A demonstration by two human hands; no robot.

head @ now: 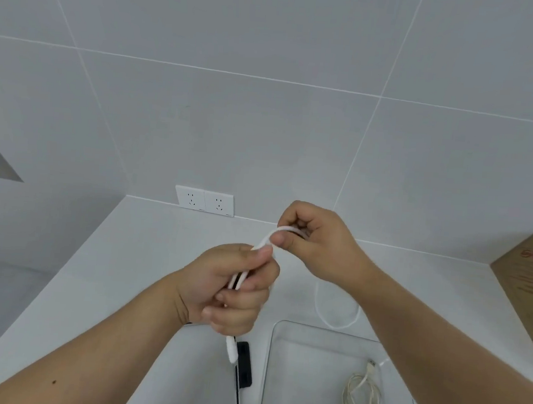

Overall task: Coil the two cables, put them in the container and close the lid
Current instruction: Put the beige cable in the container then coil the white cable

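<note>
My left hand (234, 289) grips folded strands of a white cable (264, 241) above the white counter. The cable's white plug end (231, 350) hangs below that fist. My right hand (314, 238) pinches the same cable a little higher and to the right, bending it into an arc between the two hands. A loose loop of this cable (336, 307) trails down onto the counter under my right wrist. A clear plastic container (284, 335) sits at the bottom centre-right with a coiled off-white cable (361, 401) lying inside. No lid is recognisable.
A black device with a black cord (244, 369) lies on the counter left of the container. Two wall sockets (204, 200) sit at the back edge. A cardboard box (527, 283) stands at the right. The counter's left edge drops off to the floor.
</note>
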